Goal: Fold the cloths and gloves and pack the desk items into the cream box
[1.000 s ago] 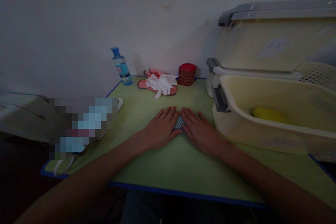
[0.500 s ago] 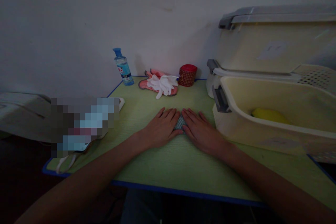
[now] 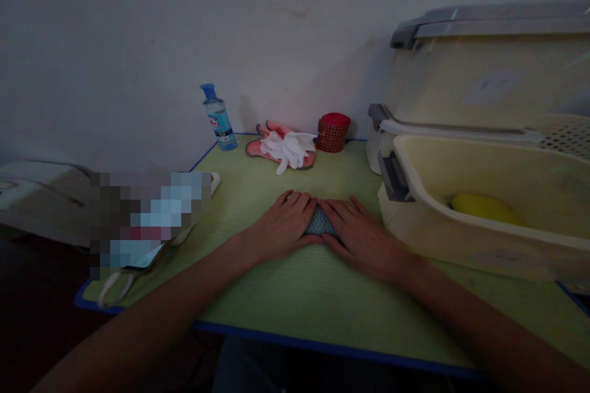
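Between my hands, on the green tabletop, is a small blue-grey item (image 3: 320,222) with a fine woven-looking pattern. It could be folded cloth, but most of it is covered and I cannot tell its kind. My left hand (image 3: 286,225) covers its left part, fingers bent over the far edge and thumb along the near edge. On the right part, my right hand (image 3: 359,238) grips in much the same way. The thumbs almost meet at the near side, and a patch of the pattern shows between the hands.
A cream plastic bin (image 3: 465,245) holding a yellow thing (image 3: 483,207) stands at right, before a lidded box (image 3: 456,83). Behind are a blue bottle (image 3: 220,123), white gloves (image 3: 290,148) on pink ones (image 3: 253,148), and a red woven container (image 3: 332,135). A phone (image 3: 150,255), partly pixelated, lies left.
My fingers have gone from lying flatter to bending around the patterned item. The hands have spread slightly, and more of the pattern shows. The view has shifted a little.
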`<state>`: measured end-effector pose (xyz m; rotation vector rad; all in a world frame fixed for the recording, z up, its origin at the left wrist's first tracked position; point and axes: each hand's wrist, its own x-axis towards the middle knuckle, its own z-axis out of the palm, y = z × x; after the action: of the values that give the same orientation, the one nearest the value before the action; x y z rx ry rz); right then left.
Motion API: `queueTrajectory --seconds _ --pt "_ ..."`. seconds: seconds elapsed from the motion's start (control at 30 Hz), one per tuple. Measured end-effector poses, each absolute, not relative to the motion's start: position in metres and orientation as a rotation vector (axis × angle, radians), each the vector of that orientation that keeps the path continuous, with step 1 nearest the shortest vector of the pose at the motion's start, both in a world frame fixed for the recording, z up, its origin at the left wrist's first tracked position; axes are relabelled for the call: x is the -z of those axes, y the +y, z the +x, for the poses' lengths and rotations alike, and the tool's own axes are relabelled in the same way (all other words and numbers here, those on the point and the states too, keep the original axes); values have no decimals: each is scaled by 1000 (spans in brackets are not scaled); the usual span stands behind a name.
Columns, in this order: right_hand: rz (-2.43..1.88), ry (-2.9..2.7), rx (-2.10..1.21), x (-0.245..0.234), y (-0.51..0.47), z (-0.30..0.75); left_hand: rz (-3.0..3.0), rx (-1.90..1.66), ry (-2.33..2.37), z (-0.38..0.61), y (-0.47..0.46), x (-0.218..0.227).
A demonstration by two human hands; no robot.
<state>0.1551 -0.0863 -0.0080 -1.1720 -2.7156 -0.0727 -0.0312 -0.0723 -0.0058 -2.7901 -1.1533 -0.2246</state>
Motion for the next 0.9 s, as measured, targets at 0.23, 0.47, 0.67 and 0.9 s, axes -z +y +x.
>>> queueTrajectory --seconds 0.23,0.47,0.67,0.9 --pt "-1169 -2737 65 10 -87 154 -2759 170 -1178 -30 -76 11" --pt "-1230 -2750 7 13 -88 154 -2768 76 -1252 -32 -76 17" --pt "-1243 -2809 70 13 -87 155 -2810 2 -1260 -31 -74 12" --pt "-1207 -2800 97 13 -87 157 -2791 -4 -1217 -32 -76 13"
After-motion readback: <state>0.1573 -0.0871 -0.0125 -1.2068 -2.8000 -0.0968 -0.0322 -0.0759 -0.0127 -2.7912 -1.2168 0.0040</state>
